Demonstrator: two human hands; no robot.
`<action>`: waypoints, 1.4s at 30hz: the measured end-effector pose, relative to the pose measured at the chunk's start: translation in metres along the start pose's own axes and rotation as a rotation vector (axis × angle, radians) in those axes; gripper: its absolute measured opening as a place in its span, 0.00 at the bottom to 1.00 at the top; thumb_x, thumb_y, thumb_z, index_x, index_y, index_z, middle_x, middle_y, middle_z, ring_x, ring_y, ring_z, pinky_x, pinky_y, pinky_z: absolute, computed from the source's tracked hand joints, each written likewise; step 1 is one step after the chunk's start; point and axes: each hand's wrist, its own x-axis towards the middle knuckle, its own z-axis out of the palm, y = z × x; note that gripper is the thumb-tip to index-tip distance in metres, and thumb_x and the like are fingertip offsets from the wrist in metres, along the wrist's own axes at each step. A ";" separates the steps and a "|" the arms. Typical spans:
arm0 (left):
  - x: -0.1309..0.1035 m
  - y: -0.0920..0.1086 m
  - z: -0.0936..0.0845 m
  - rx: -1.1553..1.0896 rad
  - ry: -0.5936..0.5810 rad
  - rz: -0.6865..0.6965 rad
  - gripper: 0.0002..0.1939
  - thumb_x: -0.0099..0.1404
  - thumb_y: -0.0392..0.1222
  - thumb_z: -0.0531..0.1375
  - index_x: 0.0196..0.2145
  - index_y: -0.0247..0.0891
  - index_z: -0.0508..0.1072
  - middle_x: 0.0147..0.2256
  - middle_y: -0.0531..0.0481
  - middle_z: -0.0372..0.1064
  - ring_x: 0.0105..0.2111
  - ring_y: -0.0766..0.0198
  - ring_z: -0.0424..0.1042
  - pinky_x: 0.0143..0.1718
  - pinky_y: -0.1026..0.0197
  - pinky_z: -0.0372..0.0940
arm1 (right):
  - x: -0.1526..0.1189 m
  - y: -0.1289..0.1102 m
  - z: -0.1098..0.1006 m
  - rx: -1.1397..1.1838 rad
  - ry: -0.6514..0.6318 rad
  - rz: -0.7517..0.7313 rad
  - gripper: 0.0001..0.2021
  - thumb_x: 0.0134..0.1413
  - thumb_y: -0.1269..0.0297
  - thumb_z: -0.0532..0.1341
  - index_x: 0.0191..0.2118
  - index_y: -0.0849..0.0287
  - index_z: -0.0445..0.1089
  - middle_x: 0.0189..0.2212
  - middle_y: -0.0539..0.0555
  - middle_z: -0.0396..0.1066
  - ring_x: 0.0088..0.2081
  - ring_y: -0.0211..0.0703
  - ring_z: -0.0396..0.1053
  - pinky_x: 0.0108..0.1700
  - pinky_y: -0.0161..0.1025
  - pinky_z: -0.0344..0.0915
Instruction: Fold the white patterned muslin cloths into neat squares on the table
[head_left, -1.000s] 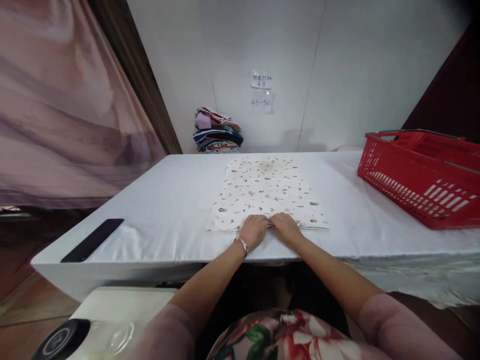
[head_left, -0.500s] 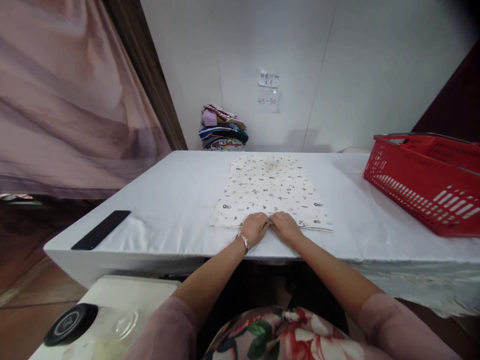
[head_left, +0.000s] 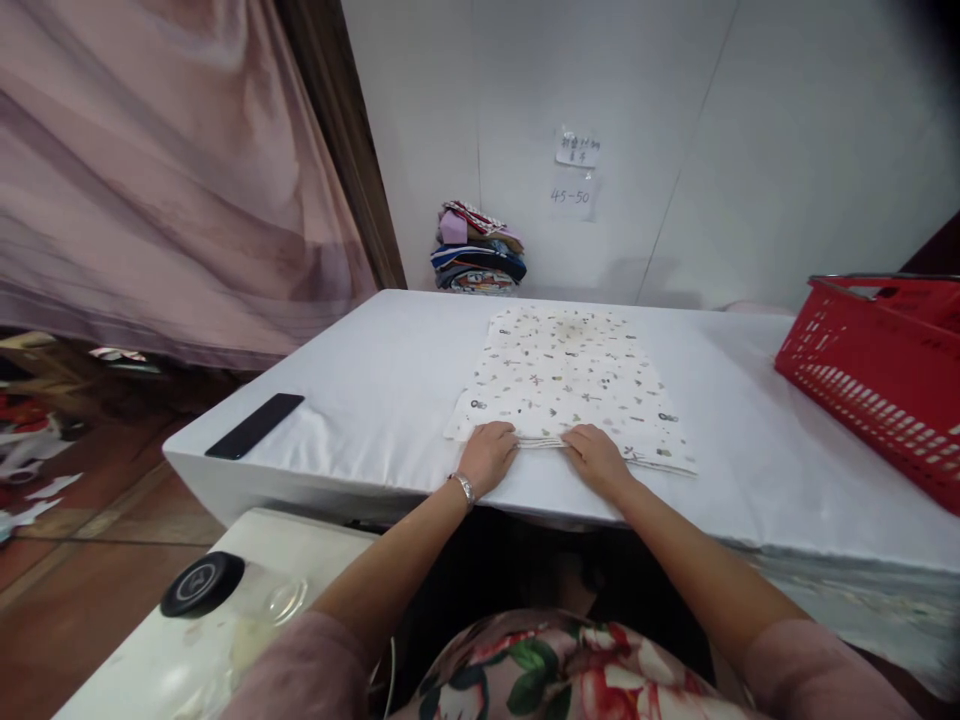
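A white folded cloth [head_left: 570, 375] with small printed figures lies on the table, its stacked layers showing along the near edge. My left hand [head_left: 489, 456], with a silver bracelet at the wrist, is closed on that near edge, left of its middle. To the right, my right hand [head_left: 598, 460] grips the same edge, fingers on top. A short stretch of layered edge shows between the two hands. Both thumbs are mostly hidden. A greyish-brown patch marks the far part of the cloth.
The table [head_left: 375, 380] has a white cover. A black phone-like slab [head_left: 255, 425] lies at its left. On the right stands a red plastic basket [head_left: 885, 370]. Folded clothes [head_left: 480, 250] are stacked behind, against the wall. A black round object [head_left: 202, 583] sits on a white surface at lower left.
My hands have moved apart along the cloth's near edge, the left one going left. The view has turned a little to the left.
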 end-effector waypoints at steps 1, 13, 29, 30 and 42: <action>0.000 0.000 0.000 0.012 0.001 0.021 0.06 0.62 0.37 0.55 0.37 0.38 0.70 0.45 0.45 0.67 0.47 0.59 0.63 0.47 0.54 0.59 | 0.000 0.000 0.000 0.013 0.003 0.005 0.10 0.59 0.65 0.52 0.39 0.60 0.68 0.36 0.56 0.67 0.39 0.44 0.61 0.41 0.40 0.59; 0.013 0.002 0.000 0.012 -0.038 -0.020 0.09 0.64 0.35 0.50 0.32 0.37 0.70 0.35 0.48 0.69 0.39 0.61 0.66 0.43 0.56 0.59 | 0.001 -0.003 -0.005 0.055 0.015 0.029 0.08 0.58 0.65 0.52 0.37 0.58 0.68 0.33 0.55 0.67 0.38 0.44 0.62 0.40 0.39 0.60; 0.010 -0.004 0.003 0.100 -0.048 0.028 0.12 0.64 0.35 0.51 0.35 0.40 0.74 0.43 0.47 0.69 0.44 0.60 0.65 0.44 0.55 0.59 | 0.000 -0.002 -0.004 0.055 0.029 0.020 0.09 0.58 0.65 0.53 0.39 0.58 0.69 0.36 0.56 0.68 0.39 0.44 0.62 0.41 0.41 0.60; 0.011 -0.004 0.003 0.116 -0.044 0.027 0.12 0.64 0.35 0.51 0.34 0.40 0.74 0.43 0.47 0.69 0.44 0.60 0.65 0.44 0.55 0.59 | 0.000 -0.002 -0.003 0.052 0.026 0.020 0.09 0.58 0.65 0.53 0.39 0.58 0.69 0.36 0.56 0.68 0.39 0.44 0.62 0.41 0.41 0.60; 0.012 -0.002 -0.002 0.160 -0.117 0.063 0.09 0.63 0.38 0.53 0.34 0.40 0.73 0.44 0.48 0.68 0.44 0.59 0.64 0.43 0.55 0.57 | 0.000 -0.002 -0.003 0.073 0.045 0.005 0.09 0.58 0.64 0.52 0.38 0.58 0.69 0.34 0.56 0.68 0.38 0.45 0.63 0.40 0.41 0.61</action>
